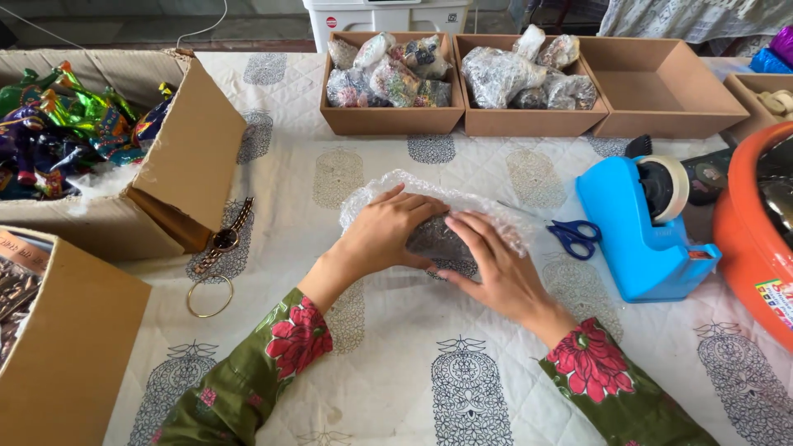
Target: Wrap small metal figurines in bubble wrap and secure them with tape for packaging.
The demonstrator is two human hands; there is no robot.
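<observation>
A bundle (pixel 438 235) wrapped in clear bubble wrap lies on the table (pixel 396 363), near its middle, with something dark showing through the plastic. Both hands press on it from above. The left hand (pixel 388 231) lies flat with its fingers spread over the bundle's left side; the right hand (pixel 487 260) covers the right side, fingers stretched toward the left hand. Neither is closed into a fist: they are open and flat, pinning the wrap down, most likely so that the springy film keeps its fold around the contents. The wrap is crinkled and glossy, and its loose edge sticks out behind the fingers.

Just right of the bundle lie blue-handled scissors (pixel 576 237), and beside them stands a blue tape dispenser (pixel 636 239) with a pale roll, both within easy reach of the right hand. An orange tub (pixel 743 239) curves in at the right edge.

To the left, a watch (pixel 225 238) and a thin gold bangle (pixel 209 296) rest on the quilted, printed cloth, near a cardboard box (pixel 178 165) tipped on its side and full of shiny coloured foil pieces. Another carton (pixel 74 347) sits in the near left corner. Along the far side stand brown trays (pixel 388 120): two hold similar wrapped bundles, while a third looks empty.
</observation>
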